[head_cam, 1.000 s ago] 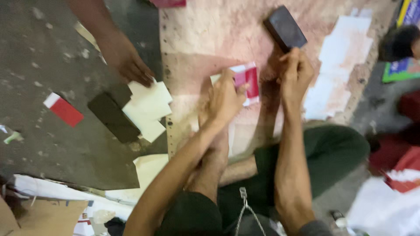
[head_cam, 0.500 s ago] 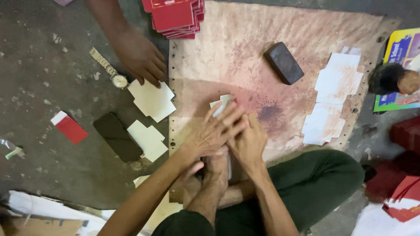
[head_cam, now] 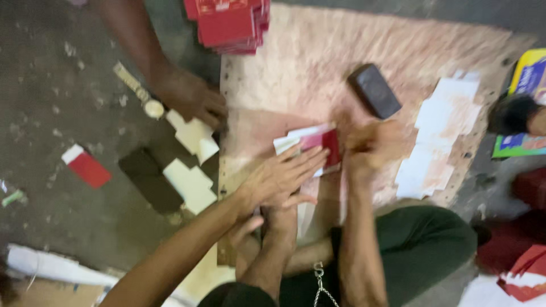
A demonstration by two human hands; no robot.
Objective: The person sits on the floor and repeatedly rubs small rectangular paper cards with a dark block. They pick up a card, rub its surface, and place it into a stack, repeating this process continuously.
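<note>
Head view, left hand (head_cam: 281,179) flat with fingers spread, pressing red and white card (head_cam: 318,149) on pink board (head_cam: 341,57), right hand (head_cam: 369,149) blurred beside card, fingers clenched, dark block (head_cam: 374,90) near, another person's hand (head_cam: 190,96) on white pieces (head_cam: 193,136).

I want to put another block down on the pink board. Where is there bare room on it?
Bare board lies between the red stack and the dark block. It is crowded around the red-and-white card under the left hand and right hand, and by the white sheets.

Stack of red booklets (head_cam: 230,25), dark block (head_cam: 374,90), cream card pieces (head_cam: 192,162), possibly a wristwatch (head_cam: 138,91)
</note>
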